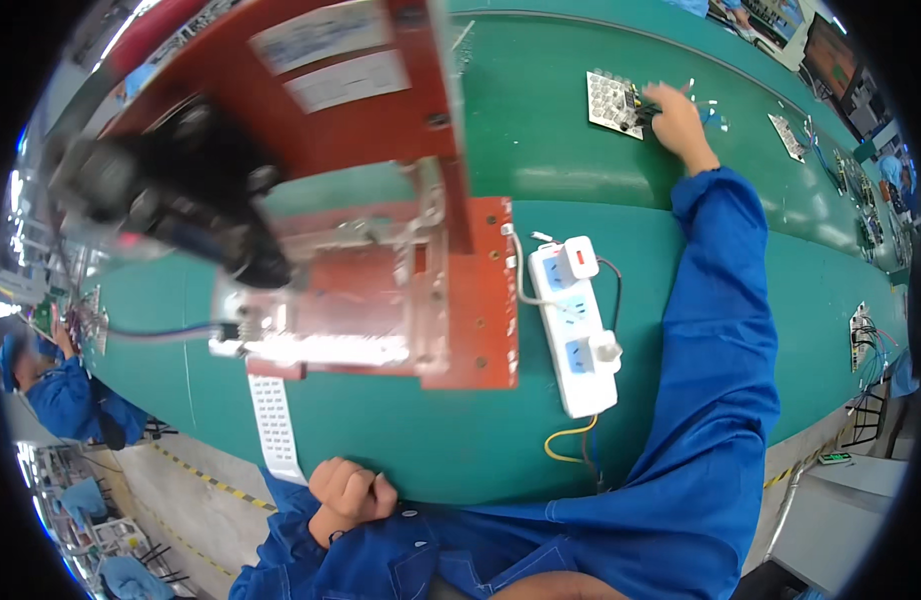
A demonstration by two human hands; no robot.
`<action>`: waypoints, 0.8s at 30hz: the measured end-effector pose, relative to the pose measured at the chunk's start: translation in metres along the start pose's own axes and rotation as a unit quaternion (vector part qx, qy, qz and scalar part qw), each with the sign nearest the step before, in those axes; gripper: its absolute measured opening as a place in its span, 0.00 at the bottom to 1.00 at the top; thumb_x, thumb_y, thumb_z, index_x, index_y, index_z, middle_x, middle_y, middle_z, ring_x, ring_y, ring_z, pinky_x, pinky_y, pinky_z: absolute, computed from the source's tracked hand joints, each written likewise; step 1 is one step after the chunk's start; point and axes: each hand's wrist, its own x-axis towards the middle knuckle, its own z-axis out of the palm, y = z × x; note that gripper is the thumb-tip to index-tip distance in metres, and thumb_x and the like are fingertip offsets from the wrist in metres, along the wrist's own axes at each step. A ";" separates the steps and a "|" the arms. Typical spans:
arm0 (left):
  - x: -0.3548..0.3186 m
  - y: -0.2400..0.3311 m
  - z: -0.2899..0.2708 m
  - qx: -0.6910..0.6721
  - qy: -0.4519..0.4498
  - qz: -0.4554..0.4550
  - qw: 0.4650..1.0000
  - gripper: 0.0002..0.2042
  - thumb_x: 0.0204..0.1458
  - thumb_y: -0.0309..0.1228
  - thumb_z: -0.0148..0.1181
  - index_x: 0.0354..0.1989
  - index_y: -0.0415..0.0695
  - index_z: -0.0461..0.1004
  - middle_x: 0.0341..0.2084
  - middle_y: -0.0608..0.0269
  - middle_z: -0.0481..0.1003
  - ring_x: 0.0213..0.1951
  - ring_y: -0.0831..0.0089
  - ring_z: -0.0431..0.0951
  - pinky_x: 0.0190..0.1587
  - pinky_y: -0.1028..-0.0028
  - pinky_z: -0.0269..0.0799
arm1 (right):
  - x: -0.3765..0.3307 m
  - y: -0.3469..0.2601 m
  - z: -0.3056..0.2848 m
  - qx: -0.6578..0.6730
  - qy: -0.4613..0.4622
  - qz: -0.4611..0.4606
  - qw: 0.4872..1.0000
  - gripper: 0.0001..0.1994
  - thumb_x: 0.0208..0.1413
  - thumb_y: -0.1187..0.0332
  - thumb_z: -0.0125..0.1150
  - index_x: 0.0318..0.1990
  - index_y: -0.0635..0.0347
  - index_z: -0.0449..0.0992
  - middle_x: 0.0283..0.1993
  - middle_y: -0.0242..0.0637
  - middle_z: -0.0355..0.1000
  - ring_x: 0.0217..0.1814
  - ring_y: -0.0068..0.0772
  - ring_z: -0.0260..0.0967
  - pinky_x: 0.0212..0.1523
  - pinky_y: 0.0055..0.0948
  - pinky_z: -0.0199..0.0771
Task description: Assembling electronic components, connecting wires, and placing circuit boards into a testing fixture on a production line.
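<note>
My right arm is stretched far across the bench. The right hand (678, 125) is at the right edge of a white circuit board (609, 100) covered with round parts, its fingers bent around the dark components and wires there. Those fingertips are slightly blurred, and the board hides part of them. Close to my body, my left hand (349, 490) rests curled into a loose fist at the bench's near edge, with nothing visible in it. Beside it lies a white strip of printed labels (275, 425), running under the red test fixture (486, 300).
The tall fixture, with a black clamp (201, 200) and clear plate, blocks the left. A white power strip (571, 330) with plugs lies between it and my right arm. More wired boards (787, 137) sit at right. A co-worker in blue (66, 400) is at far left.
</note>
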 end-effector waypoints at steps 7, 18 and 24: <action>-0.008 -0.002 -0.008 -0.015 0.062 -0.001 0.998 0.08 0.33 0.25 0.60 0.15 0.45 0.64 0.12 0.62 0.63 0.14 0.64 0.64 0.18 0.66 0.58 | -0.027 -0.139 -0.068 -0.163 -0.113 0.051 0.979 0.16 0.63 0.55 0.52 0.41 0.60 0.78 0.44 0.46 0.73 0.49 0.53 0.71 0.56 0.53 0.65; -0.011 -0.027 -0.095 -0.230 -0.059 0.089 0.967 0.07 0.43 0.29 0.65 0.29 0.44 0.75 0.26 0.62 0.74 0.26 0.63 0.76 0.30 0.68 0.71 | -0.095 -0.230 -0.252 -0.054 0.277 0.063 0.957 0.09 0.64 0.70 0.56 0.46 0.65 0.76 0.33 0.41 0.74 0.32 0.34 0.70 0.33 0.31 0.69; 0.064 -0.032 -0.146 0.019 0.147 0.320 0.936 0.27 0.50 0.25 0.62 0.61 0.53 0.68 0.63 0.67 0.69 0.63 0.63 0.70 0.64 0.61 0.66 | -0.095 -0.405 -0.379 0.316 0.092 0.175 0.928 0.10 0.62 0.74 0.55 0.49 0.69 0.76 0.33 0.26 0.72 0.31 0.12 0.62 0.30 0.16 0.59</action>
